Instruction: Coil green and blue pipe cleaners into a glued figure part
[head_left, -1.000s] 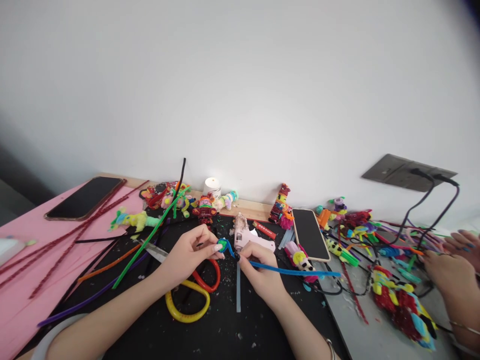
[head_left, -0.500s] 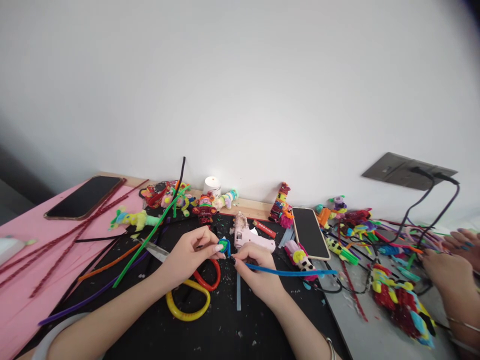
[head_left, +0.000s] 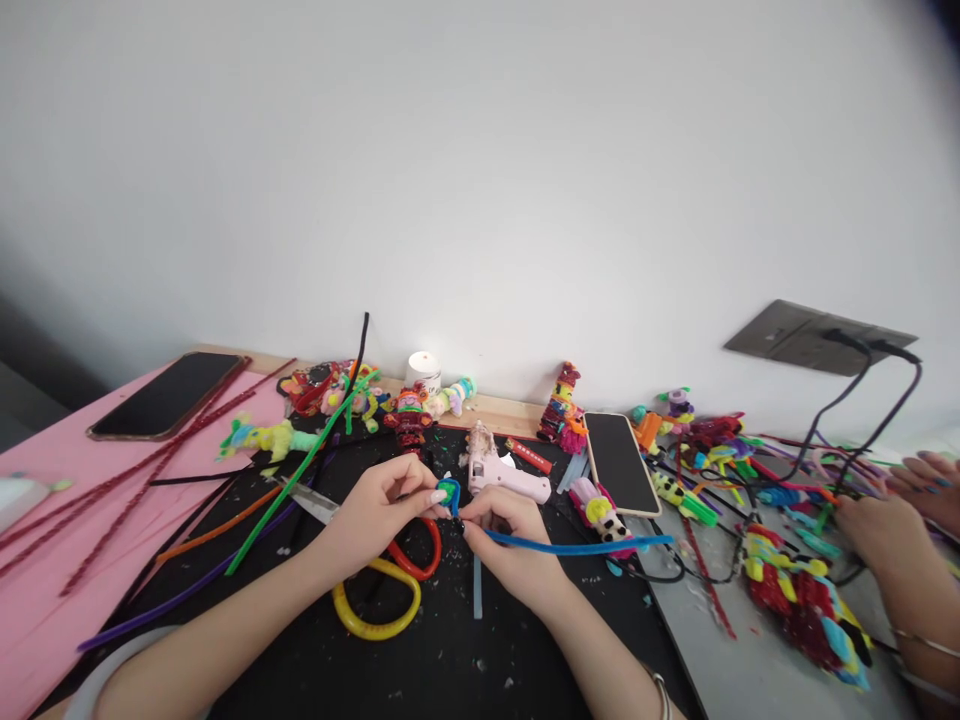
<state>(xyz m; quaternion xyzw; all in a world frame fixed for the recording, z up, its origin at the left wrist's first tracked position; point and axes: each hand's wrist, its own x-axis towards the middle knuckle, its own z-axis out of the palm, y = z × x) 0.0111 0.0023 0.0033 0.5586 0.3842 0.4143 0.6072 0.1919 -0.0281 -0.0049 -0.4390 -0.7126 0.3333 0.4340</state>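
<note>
My left hand [head_left: 375, 510] pinches a small green coil [head_left: 448, 491] with blue pipe cleaner wound round it. My right hand [head_left: 514, 540] is closed on the blue pipe cleaner [head_left: 585, 546] close to the coil; its long free end trails right over the black mat [head_left: 420, 650]. Both hands hover just above the mat, in front of a pink glue gun [head_left: 502, 478]. Scissors with a red and a yellow handle [head_left: 379, 590] lie under my left hand.
Two phones lie on the table, one on the pink sheet [head_left: 169, 393], one right of the glue gun [head_left: 619, 462]. Pipe-cleaner figures [head_left: 562, 405], loose pipe cleaners [head_left: 300, 470] and a lit candle [head_left: 424, 370] line the wall. Another person's hands [head_left: 885, 520] work at right amid cables [head_left: 862, 420].
My right hand has drawn the blue pipe cleaner further round the coil, closer to my left fingers. The free end has shortened slightly. The other person's hands shifted a little.
</note>
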